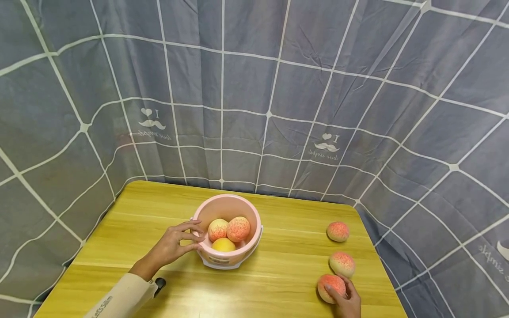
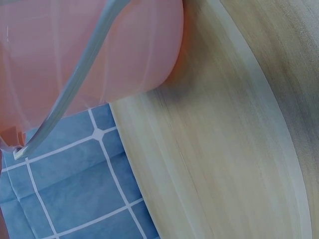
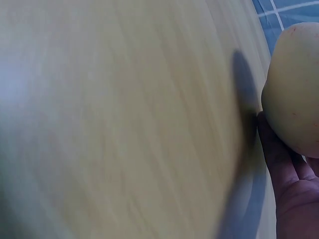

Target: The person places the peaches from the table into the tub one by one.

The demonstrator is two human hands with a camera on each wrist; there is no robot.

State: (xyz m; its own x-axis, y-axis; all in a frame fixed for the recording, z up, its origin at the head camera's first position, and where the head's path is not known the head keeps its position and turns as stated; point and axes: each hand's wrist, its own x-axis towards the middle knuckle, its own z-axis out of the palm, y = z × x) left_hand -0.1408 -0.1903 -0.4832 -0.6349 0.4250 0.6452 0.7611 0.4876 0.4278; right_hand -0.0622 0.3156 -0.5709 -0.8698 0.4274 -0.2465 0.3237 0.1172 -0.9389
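A pink bucket [image 1: 254,212] with a pale handle [image 2: 75,74] stands on the wooden table. Inside it lie two red-speckled peaches [image 1: 238,229] and a yellow fruit [image 1: 223,244], whose kind I cannot tell. My left hand [image 1: 175,243] holds the bucket's rim on its left side, fingers and thumb at the edge. At the table's right front, my right hand [image 1: 348,302] grips a peach [image 1: 333,287] between thumb and fingers. In the right wrist view, this peach [image 3: 294,89] shows its pale side above the fingers [image 3: 274,154].
Two more peaches, one nearer [image 1: 342,264] and one farther back [image 1: 338,231], sit beyond my right hand on the table [image 1: 286,247]. A grey curtain [image 1: 246,88] with white grid lines hangs behind the table and along its sides.
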